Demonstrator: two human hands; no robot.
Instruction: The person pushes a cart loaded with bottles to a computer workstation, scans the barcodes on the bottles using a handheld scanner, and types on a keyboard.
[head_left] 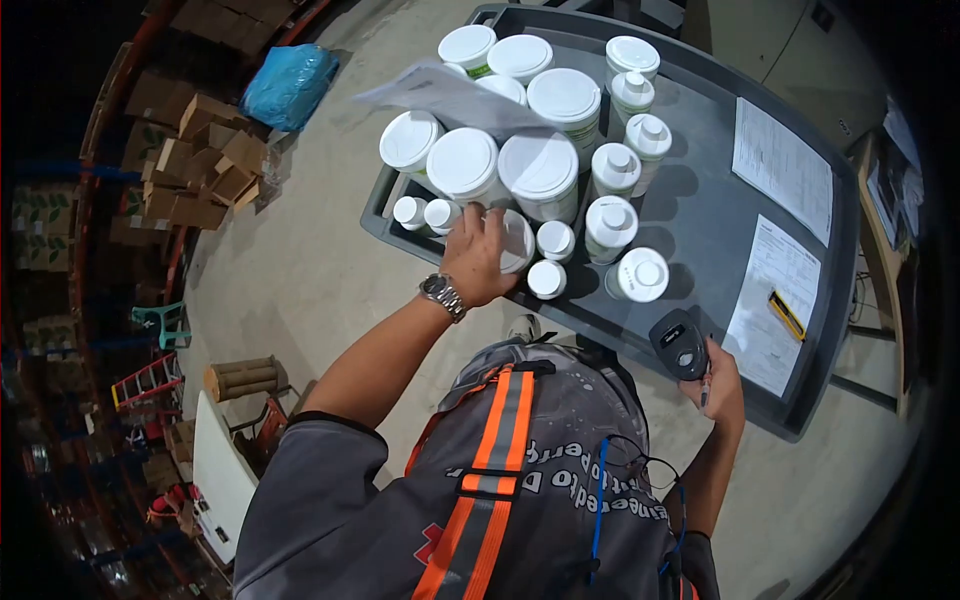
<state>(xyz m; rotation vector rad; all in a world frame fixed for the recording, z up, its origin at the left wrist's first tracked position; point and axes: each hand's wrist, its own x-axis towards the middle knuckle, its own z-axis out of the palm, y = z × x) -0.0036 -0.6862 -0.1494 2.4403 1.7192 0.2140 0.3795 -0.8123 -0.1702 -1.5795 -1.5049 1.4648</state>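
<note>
My left hand (478,258), with a metal watch on the wrist, is closed around the side of a white lidded tub (517,243) at the cart's near edge. Two small white bottles (442,215) stand just left of those fingers, and two more white-capped bottles (547,279) are to the right. Behind them are several larger white tubs (538,165), partly covered by a loose sheet of paper (455,95). Over the cart's near right side, my right hand (722,385) grips a dark handheld device (680,343) with a small display and a round light button. A slim pen-like item (706,388) is also between its fingers.
The grey cart (690,215) has a raised rim. A row of white bottles (611,225) runs down its middle. Printed sheets (783,165) and a yellow-black cutter (787,315) lie on the right. Cardboard boxes (205,165) and a blue wrapped bundle (290,85) are on the floor.
</note>
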